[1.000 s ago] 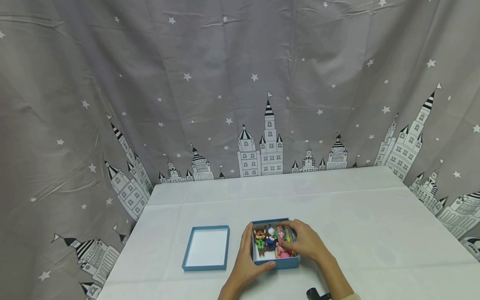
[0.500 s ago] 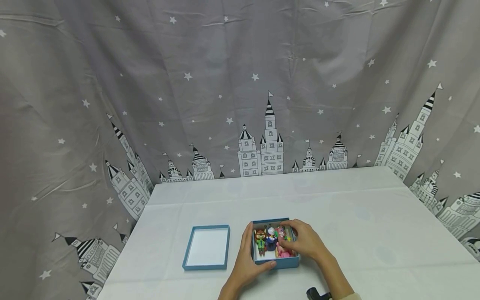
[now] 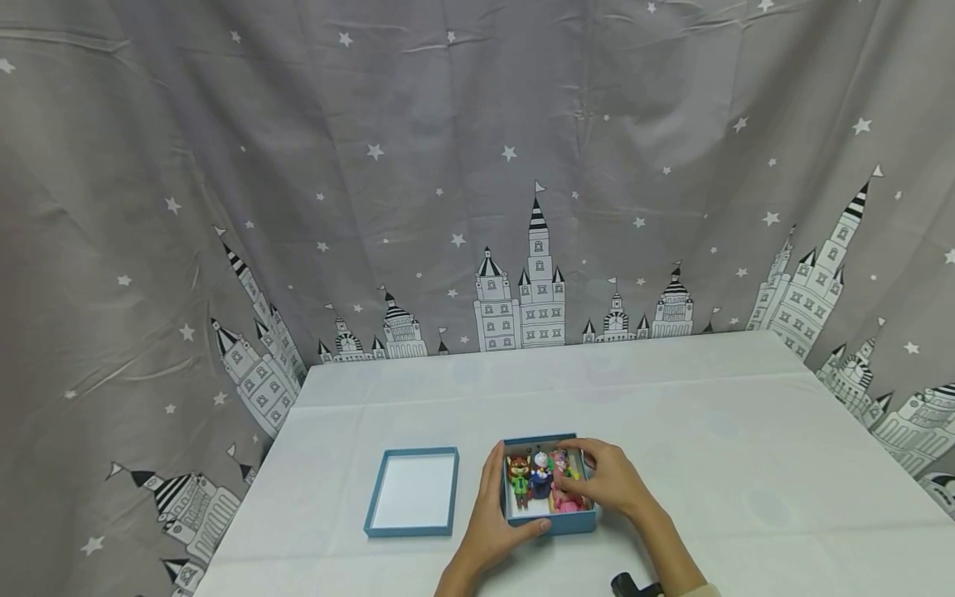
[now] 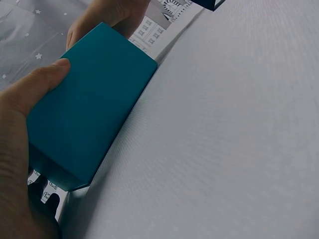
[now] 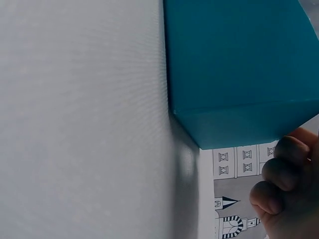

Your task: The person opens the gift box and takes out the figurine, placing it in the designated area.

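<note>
A blue box (image 3: 570, 523) stands uncovered on the white table, with small toy figurines inside. A fox figurine (image 3: 519, 481) in green stands at its left, a white-headed figurine (image 3: 540, 477) in dark blue lies in the middle, and a pink figurine (image 3: 564, 500) is at the right. My left hand (image 3: 488, 522) grips the box's near left corner, thumb on the front wall (image 4: 89, 104). My right hand (image 3: 613, 481) reaches over the right rim and pinches the pink figurine, partly hiding it. In the right wrist view, curled fingers (image 5: 280, 172) are beside the box's outer wall.
A shallow blue lid (image 3: 410, 492) with a white inside lies left of the box. A black device (image 3: 630, 585) is near my right wrist at the bottom. Behind the table (image 3: 709, 431) hangs a grey curtain (image 3: 418, 182) with castles and stars.
My right thumb has shifted slightly over the pink figurine, which shows a little more of itself. The left hand, box and lid stay put.
</note>
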Tool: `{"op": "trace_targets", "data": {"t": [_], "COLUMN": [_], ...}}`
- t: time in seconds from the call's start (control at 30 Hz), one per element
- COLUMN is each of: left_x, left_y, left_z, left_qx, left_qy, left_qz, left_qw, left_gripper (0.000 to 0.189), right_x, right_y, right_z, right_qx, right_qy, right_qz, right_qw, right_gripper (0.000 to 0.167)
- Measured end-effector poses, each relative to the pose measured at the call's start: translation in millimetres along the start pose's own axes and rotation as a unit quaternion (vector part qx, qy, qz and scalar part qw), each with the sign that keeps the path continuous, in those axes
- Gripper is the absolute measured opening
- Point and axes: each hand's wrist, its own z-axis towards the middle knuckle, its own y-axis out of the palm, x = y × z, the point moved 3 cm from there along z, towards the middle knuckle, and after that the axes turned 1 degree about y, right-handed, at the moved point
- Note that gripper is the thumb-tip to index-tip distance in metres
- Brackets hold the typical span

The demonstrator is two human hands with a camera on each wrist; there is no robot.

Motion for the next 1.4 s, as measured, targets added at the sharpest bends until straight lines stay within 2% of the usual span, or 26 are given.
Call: {"op": "trace_targets", "data": {"t": [0.17, 0.3, 0.5, 0.67, 0.77, 0.87, 1.07, 1.4], "left_x": [-0.9, -0.8, -1.3, -1.4, -1.4, -1.7, -1.6, -2.1], "left_y": [0.3, 0.2, -0.3, -0.2, 0.4, 0.7, 0.6, 0.8], "left_z": [0.0, 0.2, -0.7, -1.5, -1.8, -2.0, -1.8, -1.7], "left_qx": [-0.002, -0.001, 0.003, 0.006, 0.005, 0.004, 0.005, 0.005], "left_qy": [0.002, 0.007, -0.003, -0.009, -0.014, -0.014, -0.008, -0.009], "left_qz": [0.0, 0.0, 0.003, 0.004, 0.004, 0.005, 0.004, 0.008], "left_qw": [1.0, 1.0, 1.0, 0.9999, 0.9999, 0.9999, 0.9999, 0.9999], "left_gripper": [0.114, 0.114, 0.114, 0.115, 0.115, 0.115, 0.115, 0.115], "right_x": [-2, -4, -9, -16, -16, -10, 15, 51], "right_y": [-3, -5, -14, -29, -41, -52, -70, -78], "right_z": [0.3, 0.3, -0.1, -0.7, -1.0, -1.7, -4.8, -10.3], "right_qx": [-0.01, -0.006, 0.0, 0.024, 0.04, 0.045, 0.035, 0.007], "right_qy": [0.023, 0.008, -0.018, -0.043, -0.052, -0.041, 0.004, 0.036], "right_qz": [0.012, 0.022, 0.038, 0.018, -0.013, -0.041, -0.076, -0.089], "right_qw": [0.9996, 0.9997, 0.9991, 0.9986, 0.9978, 0.9973, 0.9965, 0.9953], "right_gripper": [0.052, 0.051, 0.049, 0.049, 0.049, 0.05, 0.051, 0.047]}}
